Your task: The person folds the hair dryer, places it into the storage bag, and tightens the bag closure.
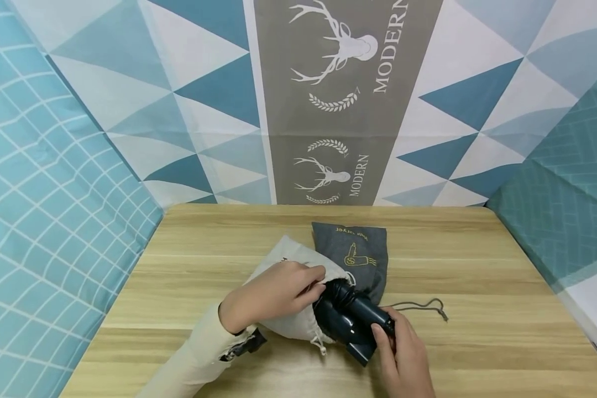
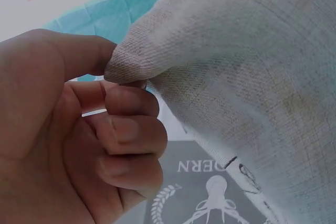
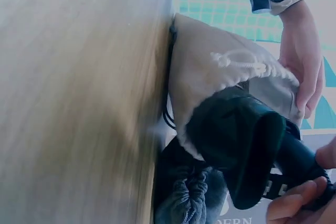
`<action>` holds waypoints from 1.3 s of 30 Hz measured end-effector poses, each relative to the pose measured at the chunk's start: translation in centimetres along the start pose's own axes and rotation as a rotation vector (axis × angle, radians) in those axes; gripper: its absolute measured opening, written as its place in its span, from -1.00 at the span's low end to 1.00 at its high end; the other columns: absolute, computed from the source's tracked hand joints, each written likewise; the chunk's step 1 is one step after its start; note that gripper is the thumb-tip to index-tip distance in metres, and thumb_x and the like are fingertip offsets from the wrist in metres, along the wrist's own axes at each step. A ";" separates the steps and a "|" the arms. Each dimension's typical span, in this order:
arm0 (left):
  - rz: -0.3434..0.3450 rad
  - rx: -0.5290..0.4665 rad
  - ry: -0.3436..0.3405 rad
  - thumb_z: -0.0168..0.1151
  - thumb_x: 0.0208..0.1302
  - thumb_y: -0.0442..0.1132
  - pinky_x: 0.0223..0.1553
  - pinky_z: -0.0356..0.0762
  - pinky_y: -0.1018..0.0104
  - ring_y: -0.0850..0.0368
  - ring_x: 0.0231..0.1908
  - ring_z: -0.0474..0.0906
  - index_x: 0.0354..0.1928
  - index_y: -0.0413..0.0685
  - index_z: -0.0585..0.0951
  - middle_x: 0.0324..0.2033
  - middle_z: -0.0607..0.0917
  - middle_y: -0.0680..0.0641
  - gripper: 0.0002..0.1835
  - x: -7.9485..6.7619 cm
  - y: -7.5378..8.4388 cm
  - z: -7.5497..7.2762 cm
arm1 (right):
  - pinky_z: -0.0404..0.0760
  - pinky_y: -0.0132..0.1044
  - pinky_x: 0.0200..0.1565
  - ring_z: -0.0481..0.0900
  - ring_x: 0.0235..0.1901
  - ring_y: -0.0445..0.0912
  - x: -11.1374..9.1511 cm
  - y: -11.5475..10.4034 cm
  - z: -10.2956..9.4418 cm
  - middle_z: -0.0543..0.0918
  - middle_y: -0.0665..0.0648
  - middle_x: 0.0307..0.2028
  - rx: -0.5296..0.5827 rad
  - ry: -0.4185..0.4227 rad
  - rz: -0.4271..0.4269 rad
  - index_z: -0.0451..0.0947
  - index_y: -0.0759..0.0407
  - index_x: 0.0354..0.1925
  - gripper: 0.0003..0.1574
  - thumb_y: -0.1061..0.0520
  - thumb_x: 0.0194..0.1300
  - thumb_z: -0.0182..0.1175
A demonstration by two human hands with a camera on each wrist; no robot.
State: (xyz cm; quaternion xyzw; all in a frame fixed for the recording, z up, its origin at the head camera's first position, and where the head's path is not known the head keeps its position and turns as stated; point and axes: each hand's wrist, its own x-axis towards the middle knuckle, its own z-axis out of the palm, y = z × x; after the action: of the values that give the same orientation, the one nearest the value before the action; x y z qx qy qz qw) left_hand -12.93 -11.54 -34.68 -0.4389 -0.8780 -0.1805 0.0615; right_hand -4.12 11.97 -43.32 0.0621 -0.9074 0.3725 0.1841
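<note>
A glossy dark hair dryer (image 1: 345, 323) lies partly inside a pale cloth drawstring bag (image 1: 298, 254), its nozzle and handle sticking out of the mouth toward the right. My left hand (image 1: 281, 290) pinches the bag's rim between thumb and fingers; in the left wrist view the cloth (image 2: 231, 72) is drawn up taut from that pinch. The right hand (image 1: 403, 354) grips the end of the dryer's handle. From the right wrist view, the nozzle (image 3: 257, 161) faces the camera and the bag's mouth surrounds the dryer's body. The dryer's far part is hidden in the bag.
Behind the dryer, a dark grey pouch (image 1: 353, 243) with a yellow hair dryer picture lies flat, its thin cord (image 1: 423, 304) trailing right. All rest on a wooden table (image 1: 477, 265), with patterned cloth walls at the back and sides.
</note>
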 end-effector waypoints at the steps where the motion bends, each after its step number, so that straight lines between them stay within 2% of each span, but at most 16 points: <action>1: 0.006 -0.003 0.002 -0.14 0.35 -0.17 -0.68 0.07 0.53 0.36 -0.77 0.06 -0.50 0.09 0.27 -0.76 0.18 0.15 -0.78 0.0 0.0 0.1 | 0.39 -0.43 -0.50 0.35 -0.48 -0.28 0.0 0.0 0.1 0.48 -0.04 -0.28 -0.016 -0.015 0.010 0.36 0.11 0.02 -0.64 0.04 0.28 0.06; 4: 0.018 -0.027 0.012 -0.15 0.36 -0.16 -0.68 0.09 0.54 0.37 -0.77 0.07 -0.48 0.10 0.28 -0.75 0.20 0.15 -0.79 0.0 0.0 0.3 | 0.45 -0.37 -0.44 0.42 -0.42 -0.27 0.0 0.0 0.4 0.51 -0.04 -0.24 -0.056 -0.048 0.002 0.37 0.10 0.02 -0.61 -0.01 0.27 0.07; 7: 0.024 -0.035 0.019 -0.15 0.37 -0.15 -0.68 0.09 0.54 0.38 -0.77 0.08 -0.47 0.11 0.28 -0.75 0.20 0.15 -0.80 0.1 -0.1 0.5 | 0.47 -0.35 -0.41 0.44 -0.38 -0.28 -0.1 0.1 0.6 0.52 -0.05 -0.20 -0.075 -0.042 -0.021 0.39 0.09 0.01 -0.60 -0.01 0.23 0.12; 9: 0.021 -0.037 0.018 -0.15 0.37 -0.15 -0.67 0.10 0.55 0.38 -0.76 0.09 -0.47 0.11 0.28 -0.74 0.20 0.16 -0.79 0.1 -0.2 0.6 | 0.44 -0.39 -0.45 0.41 -0.44 -0.29 -0.2 0.1 0.6 0.51 -0.10 -0.25 -0.073 -0.032 -0.022 0.41 0.06 0.00 -0.59 -0.02 0.20 0.15; 12: 0.019 -0.028 0.023 -0.15 0.37 -0.14 -0.66 0.11 0.54 0.39 -0.76 0.10 -0.47 0.11 0.28 -0.75 0.20 0.16 -0.80 0.1 -0.2 0.6 | 0.35 -0.45 -0.56 0.33 -0.59 -0.34 -0.1 0.0 0.4 0.44 -0.16 -0.47 -0.041 -0.026 0.027 0.40 0.02 0.01 -0.52 -0.08 0.14 0.21; 16: 0.018 -0.025 0.026 -0.14 0.36 -0.14 -0.66 0.11 0.55 0.40 -0.76 0.10 -0.48 0.11 0.28 -0.75 0.20 0.17 -0.80 0.2 -0.2 0.7 | 0.31 -0.47 -0.67 0.29 -0.75 -0.34 -0.1 -0.1 0.0 0.40 -0.17 -0.67 0.120 -0.059 0.149 0.36 0.02 -0.03 -0.40 -0.05 -0.03 0.35; 20: 0.012 -0.037 0.026 -0.14 0.36 -0.14 -0.69 0.11 0.56 0.41 -0.76 0.10 -0.48 0.12 0.27 -0.75 0.20 0.17 -0.79 0.2 -0.2 0.7 | 0.36 -0.43 -0.66 0.35 -0.76 -0.28 0.1 0.1 -0.7 0.50 -0.07 -0.66 0.287 -0.181 0.321 0.29 -0.02 0.01 -0.29 -0.03 -0.10 0.39; 23: 0.011 -0.041 0.024 -0.15 0.37 -0.14 -0.69 0.10 0.56 0.40 -0.77 0.09 -0.48 0.13 0.27 -0.75 0.20 0.17 -0.79 0.1 -0.3 0.7 | 0.35 -0.42 -0.61 0.34 -0.71 -0.24 0.6 0.4 -1.3 0.50 -0.01 -0.64 0.282 -0.288 0.458 0.27 -0.07 0.09 -0.19 -0.11 -0.12 0.39; 26: 0.014 -0.037 0.015 -0.16 0.38 -0.13 -0.69 0.10 0.55 0.39 -0.77 0.08 -0.48 0.13 0.26 -0.75 0.21 0.16 -0.79 0.2 -0.3 0.6 | 0.35 -0.42 -0.57 0.38 -0.66 -0.21 1.1 0.7 -1.6 0.51 0.01 -0.62 0.250 -0.356 0.536 0.39 0.02 0.01 -0.24 -0.18 -0.16 0.39; 28: 0.008 -0.032 0.010 -0.16 0.38 -0.13 -0.69 0.10 0.55 0.39 -0.77 0.09 -0.47 0.14 0.26 -0.74 0.22 0.17 -0.79 0.2 -0.3 0.6 | 0.33 -0.43 -0.59 0.36 -0.67 -0.21 1.3 1.0 -1.6 0.48 0.00 -0.65 0.216 -0.377 0.536 0.51 0.09 -0.19 -0.38 -0.23 -0.16 0.37; 30: -0.004 -0.022 0.008 -0.17 0.38 -0.12 -0.68 0.11 0.55 0.39 -0.76 0.11 -0.47 0.14 0.28 -0.74 0.22 0.17 -0.79 0.2 -0.3 0.5 | 0.30 -0.43 -0.63 0.33 -0.70 -0.22 1.4 1.3 -1.6 0.43 -0.02 -0.71 0.171 -0.395 0.487 0.54 0.11 -0.39 -0.50 -0.25 -0.11 0.33; 32: -0.009 -0.013 0.005 -0.17 0.37 -0.12 -0.67 0.13 0.54 0.39 -0.75 0.12 -0.47 0.14 0.28 -0.74 0.23 0.17 -0.79 0.2 -0.3 0.5 | 0.26 -0.44 -0.66 0.26 -0.74 -0.23 1.5 1.7 -1.5 0.35 -0.04 -0.75 0.129 -0.438 0.429 0.53 0.09 -0.51 -0.53 -0.28 -0.04 0.25; 33: -0.011 -0.008 0.006 -0.16 0.37 -0.12 -0.66 0.13 0.54 0.39 -0.75 0.12 -0.47 0.13 0.29 -0.74 0.23 0.18 -0.79 0.2 -0.3 0.5 | 0.24 -0.44 -0.68 0.24 -0.75 -0.24 1.5 1.9 -1.5 0.32 -0.05 -0.76 0.144 -0.481 0.409 0.52 0.11 -0.52 -0.51 -0.29 0.01 0.21; 35: -0.009 0.003 0.006 -0.16 0.37 -0.12 -0.63 0.14 0.53 0.39 -0.75 0.12 -0.48 0.13 0.29 -0.75 0.24 0.18 -0.79 0.2 -0.3 0.5 | 0.23 -0.43 -0.71 0.22 -0.77 -0.24 1.5 2.4 -1.6 0.32 -0.05 -0.76 0.262 -0.592 0.400 0.53 0.18 -0.46 -0.47 -0.27 0.12 0.12; 39: -0.001 0.012 0.009 -0.15 0.37 -0.14 -0.62 0.13 0.52 0.38 -0.75 0.10 -0.50 0.12 0.28 -0.75 0.23 0.17 -0.77 0.3 -0.4 0.6 | 0.14 -0.34 -0.76 0.22 -0.77 -0.22 1.5 3.5 -1.8 0.35 -0.02 -0.70 0.777 -0.828 0.502 0.44 0.38 -0.27 -0.46 -0.13 0.31 -0.05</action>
State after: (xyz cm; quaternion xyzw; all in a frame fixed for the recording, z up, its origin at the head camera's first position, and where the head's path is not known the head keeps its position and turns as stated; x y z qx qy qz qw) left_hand -13.36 -11.31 -35.26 -0.4374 -0.8789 -0.1774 0.0681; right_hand -5.86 15.80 -43.85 0.0486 -0.6885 0.6526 -0.3124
